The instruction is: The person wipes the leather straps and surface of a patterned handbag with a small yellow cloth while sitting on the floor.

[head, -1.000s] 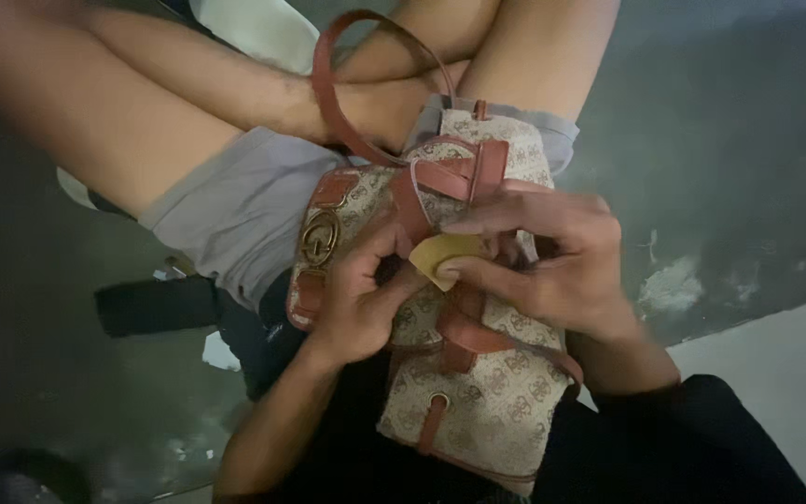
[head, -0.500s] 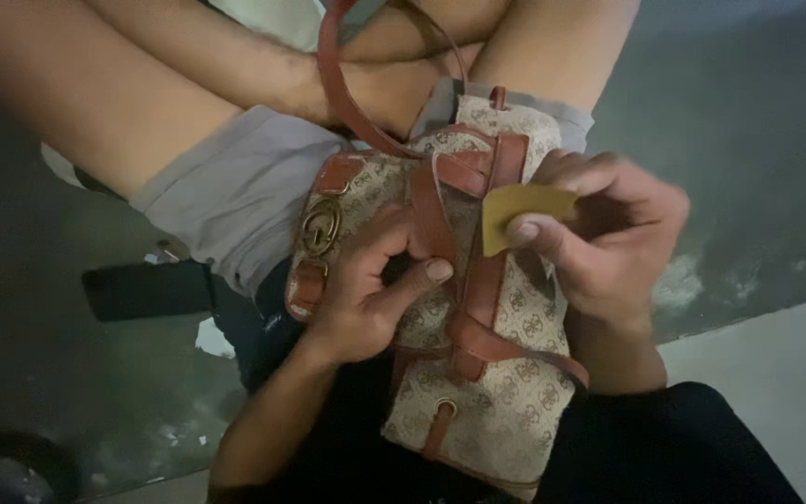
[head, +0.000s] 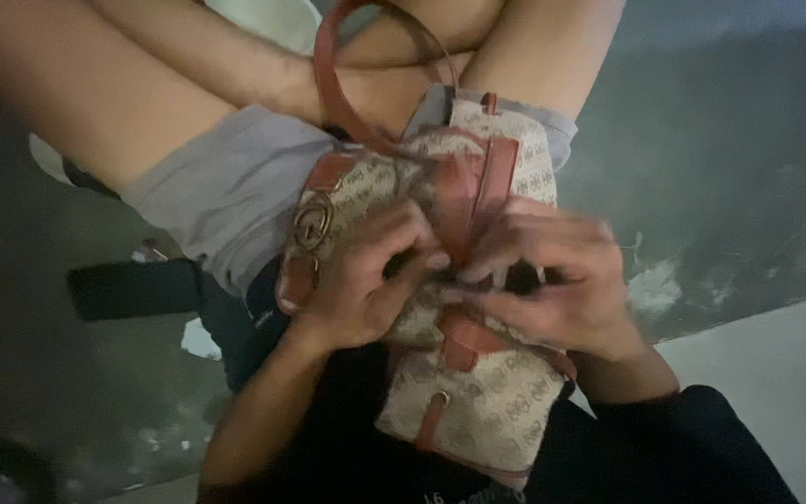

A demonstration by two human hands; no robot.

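Now the tan piece held up in the right hand (head: 552, 280) a moment earlier was gone from view; both hands, the left hand (head: 366, 280) included, pressed curled fingers against the patterned bag (head: 478, 411); whether they gripped anything I could not tell.

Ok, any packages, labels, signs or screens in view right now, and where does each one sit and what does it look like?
No packages, signs or screens show.
Round metal emblem: on the bag at its left side, just above the left hand; a gold-coloured ring, blurred.
Bag fabric: beige with a small repeated brown pattern and reddish-brown straps; it lies on the lap under both hands, the right hand at its middle.
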